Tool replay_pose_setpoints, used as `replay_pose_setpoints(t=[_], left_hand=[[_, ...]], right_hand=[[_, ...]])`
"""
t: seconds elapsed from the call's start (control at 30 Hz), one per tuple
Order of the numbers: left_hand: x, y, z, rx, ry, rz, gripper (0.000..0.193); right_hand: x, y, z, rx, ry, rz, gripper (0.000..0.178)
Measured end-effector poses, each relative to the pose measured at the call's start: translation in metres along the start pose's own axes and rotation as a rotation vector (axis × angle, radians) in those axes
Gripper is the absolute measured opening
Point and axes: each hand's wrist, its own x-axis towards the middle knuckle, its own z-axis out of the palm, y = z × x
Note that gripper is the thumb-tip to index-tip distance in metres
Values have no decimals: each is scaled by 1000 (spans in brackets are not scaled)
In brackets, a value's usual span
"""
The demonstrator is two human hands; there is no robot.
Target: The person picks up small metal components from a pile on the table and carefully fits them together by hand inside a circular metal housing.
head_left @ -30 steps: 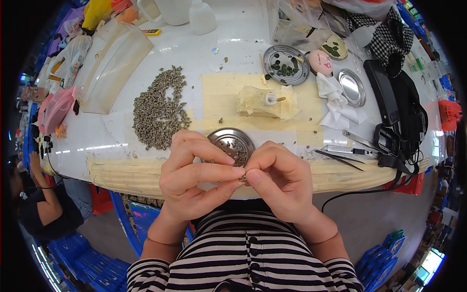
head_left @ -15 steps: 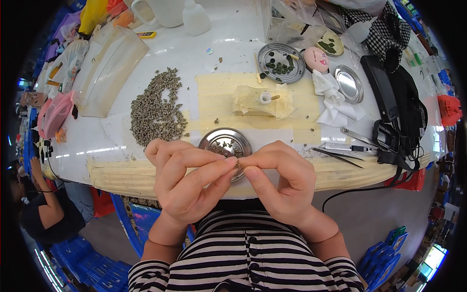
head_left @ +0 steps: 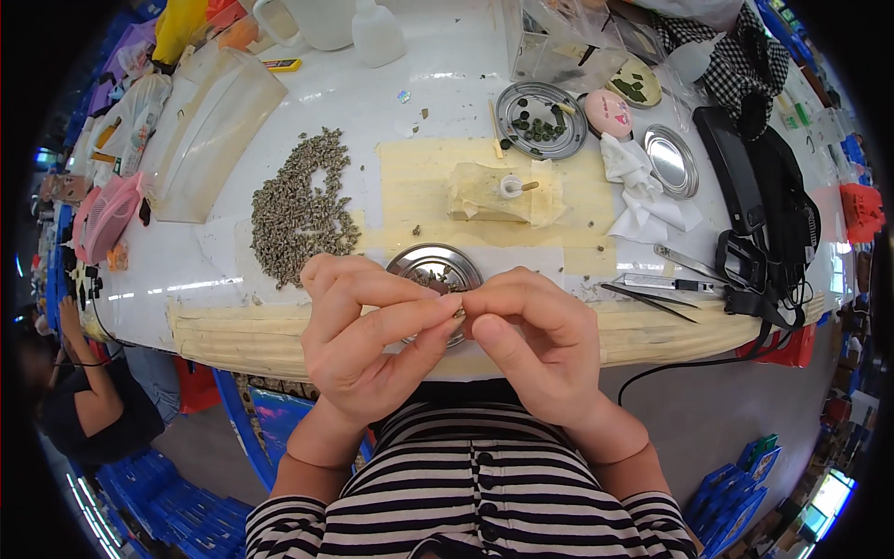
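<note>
My left hand [head_left: 368,340] has its thumb and fingertips closed in a pinch on a small grey-brown piece [head_left: 459,314]. Close against it, my right hand [head_left: 545,345] is curled, its index fingertip meeting the left fingertips. Whatever lies between the right thumb and index finger is too small to make out. Both hands hover over the near side of a round steel dish [head_left: 475,270], partly covering it. Several small grey-brown pieces lie in that dish. Beyond my left hand spreads a large pile of similar small pieces [head_left: 293,219].
A paper-taped block [head_left: 475,200] with a small white holder stands ahead. Right of it are a steel dish of dark green bits [head_left: 559,140], crumpled tissue [head_left: 643,210], a cutter knife [head_left: 661,281] and tweezers [head_left: 652,298]. A clear plastic tray [head_left: 214,140] lies left. Another person [head_left: 102,401] sits far left.
Both hands stay together above the dish. The left hand has shifted slightly to the right, and the right thumb has lifted a little away from the left fingertips.
</note>
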Motion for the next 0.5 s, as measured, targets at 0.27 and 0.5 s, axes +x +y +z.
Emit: replay_pose_setpoints(t=[0.27, 0.5], left_hand=[[2, -1, 2, 94, 18, 20, 27], [1, -3, 3, 44, 17, -7, 26]], right_hand=[[0, -5, -5, -197, 17, -181, 21], [1, -5, -3, -335, 47, -205, 24]])
